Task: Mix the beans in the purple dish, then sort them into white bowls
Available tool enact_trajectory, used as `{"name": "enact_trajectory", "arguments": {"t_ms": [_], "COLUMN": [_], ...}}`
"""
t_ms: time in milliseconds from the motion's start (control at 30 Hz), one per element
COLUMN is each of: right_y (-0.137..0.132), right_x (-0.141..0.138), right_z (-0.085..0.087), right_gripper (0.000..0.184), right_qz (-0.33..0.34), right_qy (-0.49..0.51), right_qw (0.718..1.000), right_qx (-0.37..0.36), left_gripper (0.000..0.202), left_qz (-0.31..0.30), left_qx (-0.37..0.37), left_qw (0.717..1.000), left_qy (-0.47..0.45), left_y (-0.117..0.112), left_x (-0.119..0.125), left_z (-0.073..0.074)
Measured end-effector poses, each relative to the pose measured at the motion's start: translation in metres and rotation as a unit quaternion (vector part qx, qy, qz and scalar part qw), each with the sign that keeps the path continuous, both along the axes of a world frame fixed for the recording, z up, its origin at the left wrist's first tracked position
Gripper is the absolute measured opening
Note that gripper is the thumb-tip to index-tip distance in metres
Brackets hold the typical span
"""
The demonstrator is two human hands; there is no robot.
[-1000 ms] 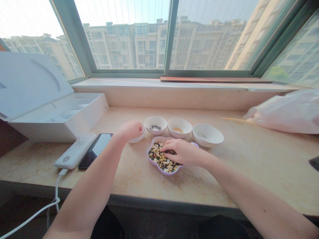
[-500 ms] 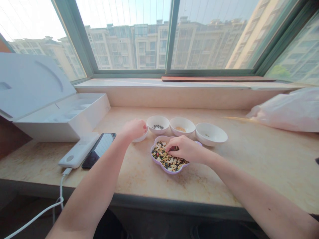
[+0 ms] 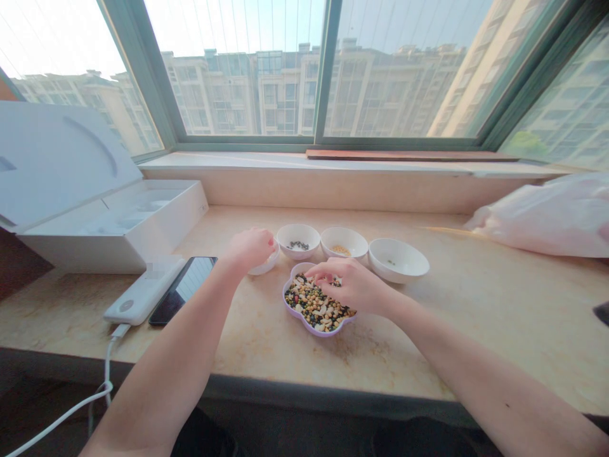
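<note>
Right hand (image 3: 352, 287) pinched into the mixed beans (image 3: 316, 308) in the purple dish (image 3: 287, 306), mid-sill (image 3: 476, 330), hold unclear; left hand (image 3: 250, 249) curled over a small bowl (image 3: 269, 266), grip unclear. Three back-edge bowls (image 3: 344, 242) hold few beans; dish still mostly full.

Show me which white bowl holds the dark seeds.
The white bowl second from the left; the bowl beside it on the right holds tan grains instead.

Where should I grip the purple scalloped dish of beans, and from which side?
Take the rim of the purple scalloped dish at its near lobe, coming from the person's side. That lobe juts toward the room, clear of the right hand above the dish and the white bowl beyond. The raised lip should suit a pinch; keep level, the beans are loose.
</note>
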State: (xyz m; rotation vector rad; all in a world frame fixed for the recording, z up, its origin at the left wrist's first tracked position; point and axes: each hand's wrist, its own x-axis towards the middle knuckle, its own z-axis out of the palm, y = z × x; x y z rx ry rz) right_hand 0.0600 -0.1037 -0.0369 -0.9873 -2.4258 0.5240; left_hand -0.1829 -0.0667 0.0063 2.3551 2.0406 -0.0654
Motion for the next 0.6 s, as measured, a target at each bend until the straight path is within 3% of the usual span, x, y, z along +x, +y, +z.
{"name": "enact_trajectory", "arguments": {"t_ms": [133,233,333,433,600], "right_y": [0.008,0.018,0.029,0.040,0.052], "right_x": [0.008,0.019,0.032,0.042,0.051], "right_z": [0.004,0.008,0.011,0.011,0.003], "right_gripper": [0.021,0.021,0.025,0.026,0.028], "right_qz": [-0.041,-0.116,-0.204,-0.248,-0.277], "right_qy": [0.070,0.115,0.129,0.112,0.059], "right_qw": [0.997,0.986,0.965,0.953,0.952], "right_qx": [0.003,0.044,0.098,0.133,0.116], "left_gripper": [0.032,0.030,0.028,0.028,0.028], "left_qz": [-0.025,-0.123,-0.239,-0.336,-0.370], "left_qx": [0.054,0.093,0.038,-0.024,-0.040], "left_qw": [0.998,0.984,0.961,0.932,0.922], "left_qy": [-0.034,-0.094,-0.136,-0.134,-0.108], "left_y": [0.000,-0.005,-0.015,-0.026,-0.031], "left_x": [0.001,0.010,0.025,0.042,0.058], "left_z": [0.000,-0.001,-0.003,-0.009,-0.024]}}
